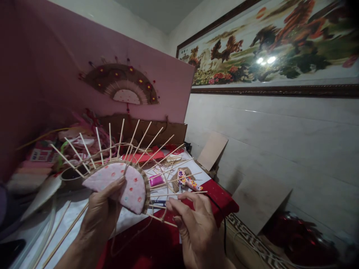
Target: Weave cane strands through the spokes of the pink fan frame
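My left hand (101, 209) grips a half-round fan base, with the thumb on its front. White cloth with small red flowers (134, 194) covers the base, and a braided brown cord edges the curve. Thin wooden sticks (148, 144) fan out from that edge. Brown twine (165, 172) winds loosely among the sticks and hangs below in a slack loop. At the lower right sticks, my right hand (196, 220) is closed in a pinch where the twine passes its fingertips. The fingertips partly hide the twine there.
A finished-looking fan (123, 82) hangs on the pink board behind. On the table lie a glue gun with flowered covering (187, 181), a magenta packet (156, 181), loose sticks and red paper (144, 157). A dark bowl (74, 177) and heaped materials stand left. A black cable hangs at right.
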`<state>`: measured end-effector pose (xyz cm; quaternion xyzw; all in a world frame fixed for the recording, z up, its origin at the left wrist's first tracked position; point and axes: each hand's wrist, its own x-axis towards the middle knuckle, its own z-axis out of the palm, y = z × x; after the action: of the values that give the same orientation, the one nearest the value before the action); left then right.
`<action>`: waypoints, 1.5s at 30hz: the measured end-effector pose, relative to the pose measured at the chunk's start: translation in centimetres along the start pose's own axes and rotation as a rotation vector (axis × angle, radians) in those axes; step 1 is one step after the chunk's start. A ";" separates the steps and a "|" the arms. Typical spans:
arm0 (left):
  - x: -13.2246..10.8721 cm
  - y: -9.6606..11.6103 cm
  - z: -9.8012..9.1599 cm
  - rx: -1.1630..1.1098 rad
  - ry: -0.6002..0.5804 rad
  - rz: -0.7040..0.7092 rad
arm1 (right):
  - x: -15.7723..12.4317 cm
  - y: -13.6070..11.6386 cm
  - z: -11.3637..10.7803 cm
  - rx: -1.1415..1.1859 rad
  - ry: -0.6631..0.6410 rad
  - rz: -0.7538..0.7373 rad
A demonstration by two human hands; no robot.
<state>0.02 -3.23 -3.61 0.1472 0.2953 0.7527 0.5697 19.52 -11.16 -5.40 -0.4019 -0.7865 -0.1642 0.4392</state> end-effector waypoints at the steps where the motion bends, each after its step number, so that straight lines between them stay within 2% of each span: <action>1: 0.0 0.0 0.0 -0.002 0.002 -0.001 | -0.1 0.0 0.0 0.009 -0.002 0.007; 8: -0.1 0.2 0.3 -0.018 0.034 -0.015 | -1.0 -0.1 -0.2 0.067 0.117 0.214; 23: -0.4 0.3 0.6 -0.020 0.030 -0.011 | -0.7 -0.7 0.3 0.053 0.022 0.051; 31: -0.3 0.3 0.4 0.000 0.013 -0.009 | -1.2 -0.1 0.7 0.038 0.081 0.138; 37: -0.3 0.2 0.2 -0.003 0.017 0.000 | -1.0 -0.3 0.9 0.037 0.032 0.116; 43: -0.3 0.0 -0.1 0.035 -0.030 0.041 | -1.1 -0.1 0.8 0.031 0.072 0.204; 45: -0.3 -0.1 -0.1 0.056 -0.044 0.059 | -1.1 0.0 0.8 0.004 0.043 0.190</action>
<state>0.12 -3.51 -3.72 0.1885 0.2992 0.7570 0.5495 19.42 -11.21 -6.71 -0.4699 -0.7357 -0.1288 0.4705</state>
